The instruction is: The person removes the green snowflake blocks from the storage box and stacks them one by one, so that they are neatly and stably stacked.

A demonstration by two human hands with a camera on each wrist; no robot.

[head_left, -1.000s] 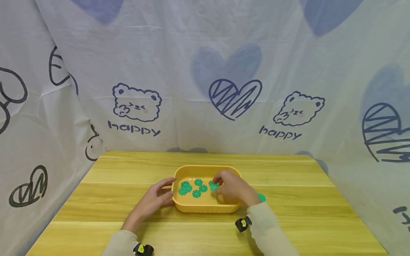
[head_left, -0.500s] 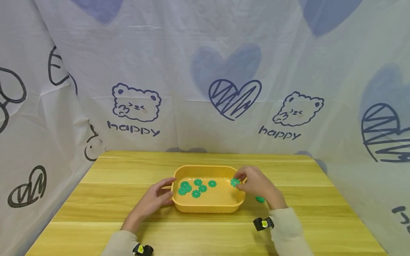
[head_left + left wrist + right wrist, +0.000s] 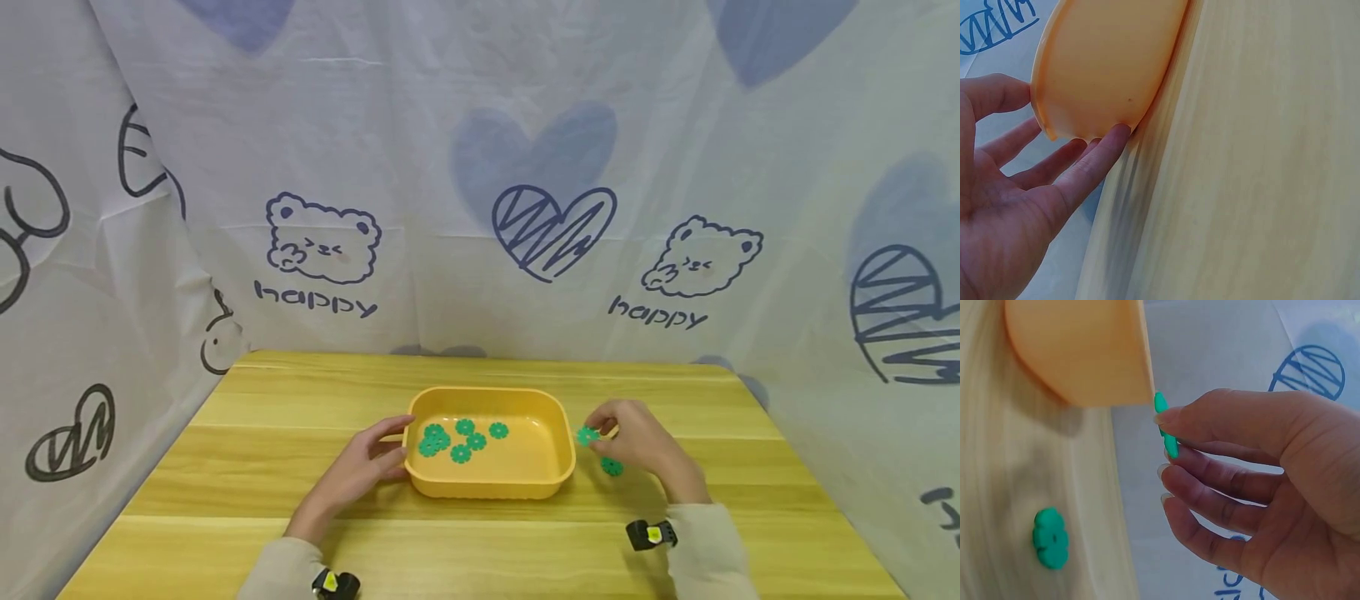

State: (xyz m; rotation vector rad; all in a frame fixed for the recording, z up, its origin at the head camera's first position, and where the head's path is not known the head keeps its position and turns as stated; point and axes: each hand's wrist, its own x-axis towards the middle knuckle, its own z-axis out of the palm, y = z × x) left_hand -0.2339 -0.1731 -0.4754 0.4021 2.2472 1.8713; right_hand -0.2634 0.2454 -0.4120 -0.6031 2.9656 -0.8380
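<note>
A yellow tray [image 3: 487, 489] stands on the table with several green flower-shaped discs [image 3: 461, 453] inside, some overlapping at its left. My left hand [image 3: 352, 475] touches the tray's left end, fingertips spread against the wall, as the left wrist view shows on the tray [image 3: 1110, 69]. Just outside the right end, my right hand [image 3: 637, 442] pinches one green disc [image 3: 587, 436] between thumb and fingers; in the right wrist view the pinched disc [image 3: 1171, 445] is seen edge-on. Below that hand, one or more green discs [image 3: 612, 467] lie on the table.
The wooden table [image 3: 480, 550] extends around the tray on every side. Behind it and at both sides hangs a pale cloth [image 3: 435, 275] printed with hearts, bear faces and lettering.
My right hand has lifted a green disc from the right part of the tray and carried it rightward past the rim. My left hand has stayed at the tray's left end.
</note>
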